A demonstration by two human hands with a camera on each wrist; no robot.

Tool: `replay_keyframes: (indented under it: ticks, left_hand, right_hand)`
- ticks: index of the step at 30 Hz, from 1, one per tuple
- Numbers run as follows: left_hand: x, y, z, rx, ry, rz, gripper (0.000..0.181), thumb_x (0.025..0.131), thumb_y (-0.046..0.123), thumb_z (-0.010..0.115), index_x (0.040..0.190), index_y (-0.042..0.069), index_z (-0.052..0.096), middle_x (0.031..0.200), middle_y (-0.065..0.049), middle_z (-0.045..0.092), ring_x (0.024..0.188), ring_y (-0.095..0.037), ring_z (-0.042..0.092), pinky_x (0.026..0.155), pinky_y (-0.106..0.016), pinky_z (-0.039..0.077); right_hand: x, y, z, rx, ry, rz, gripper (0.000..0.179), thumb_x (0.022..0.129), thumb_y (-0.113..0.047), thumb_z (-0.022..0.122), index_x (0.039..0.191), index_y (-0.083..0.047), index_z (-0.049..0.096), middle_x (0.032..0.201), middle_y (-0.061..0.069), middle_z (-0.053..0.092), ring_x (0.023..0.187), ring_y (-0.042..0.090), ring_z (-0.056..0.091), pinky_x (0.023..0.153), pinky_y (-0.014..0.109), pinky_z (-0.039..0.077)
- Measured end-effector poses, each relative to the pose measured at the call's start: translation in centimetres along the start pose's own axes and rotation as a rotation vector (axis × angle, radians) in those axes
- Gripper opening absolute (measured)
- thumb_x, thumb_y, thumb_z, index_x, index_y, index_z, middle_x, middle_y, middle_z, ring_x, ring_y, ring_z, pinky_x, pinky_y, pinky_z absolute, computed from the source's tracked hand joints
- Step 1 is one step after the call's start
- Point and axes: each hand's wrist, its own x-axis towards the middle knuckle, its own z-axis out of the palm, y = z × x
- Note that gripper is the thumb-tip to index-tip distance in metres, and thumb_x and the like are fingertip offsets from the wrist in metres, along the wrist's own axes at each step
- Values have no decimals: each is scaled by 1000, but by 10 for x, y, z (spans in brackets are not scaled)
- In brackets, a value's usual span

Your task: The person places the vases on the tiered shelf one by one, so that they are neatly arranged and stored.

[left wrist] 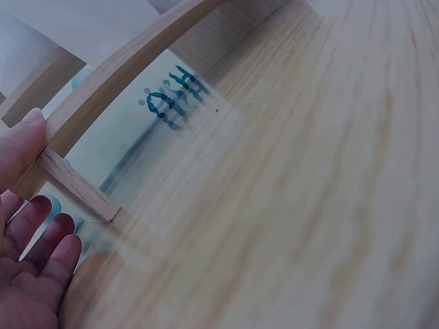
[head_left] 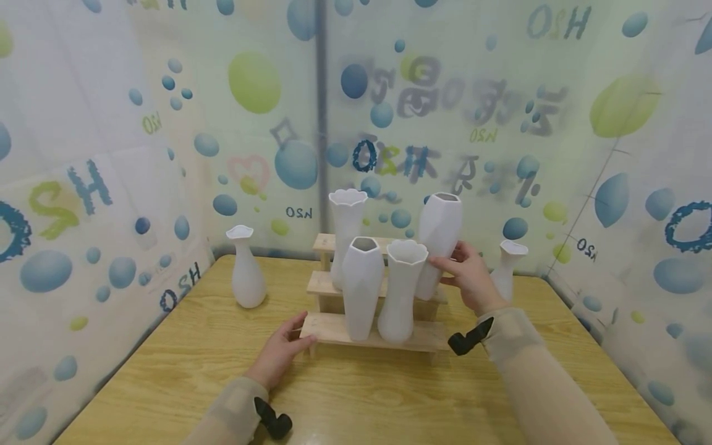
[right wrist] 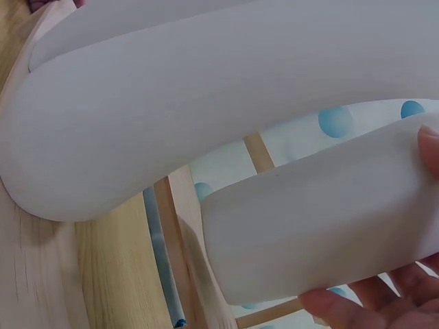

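Observation:
My right hand [head_left: 473, 281] grips a tall white faceted vase [head_left: 441, 222] at the right end of a three-step wooden stand [head_left: 322, 327]. In the right wrist view, that vase's base [right wrist: 274, 240] is right at the middle step, thumb on one side and fingers on the other. At the stand's left end, my left hand [head_left: 280, 353] holds the lowest step, its thumb [left wrist: 24, 140] against the board and the fingers beneath. A second faceted vase [head_left: 363, 290] and a scalloped-rim vase [head_left: 402, 303] stand side by side on that step. Another scalloped vase [head_left: 346, 241] stands on the middle step.
A round-bellied white vase [head_left: 248, 281] stands on the wood-grain table [head_left: 356, 395] left of the stand. A similar vase [head_left: 505, 269] is on the right, partly hidden by my right hand. Printed curtains [head_left: 256, 161] hang behind the table and along both sides.

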Motion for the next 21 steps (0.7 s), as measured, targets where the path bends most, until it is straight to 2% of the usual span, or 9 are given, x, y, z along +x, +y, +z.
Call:
replay_keyframes:
  ticks: [10, 21]
  left_hand:
    - [2, -2, 0, 6, 6, -5, 68, 88, 21, 72, 147, 12, 40, 140, -17, 45, 122, -31, 45, 102, -51, 35]
    - [2, -3, 0, 2, 10, -2, 69, 87, 22, 73, 147, 11, 40, 140, -16, 46, 121, -30, 45, 103, -51, 35]
  right_hand:
    - [7, 4, 9, 42, -31, -8, 69, 92, -21, 66, 146, -2, 28, 143, 20, 40, 125, 35, 43, 96, 52, 43]
    - [9, 3, 16, 18, -31, -22, 65, 93, -24, 66, 144, -3, 32, 141, 20, 43, 125, 36, 44, 94, 52, 45]
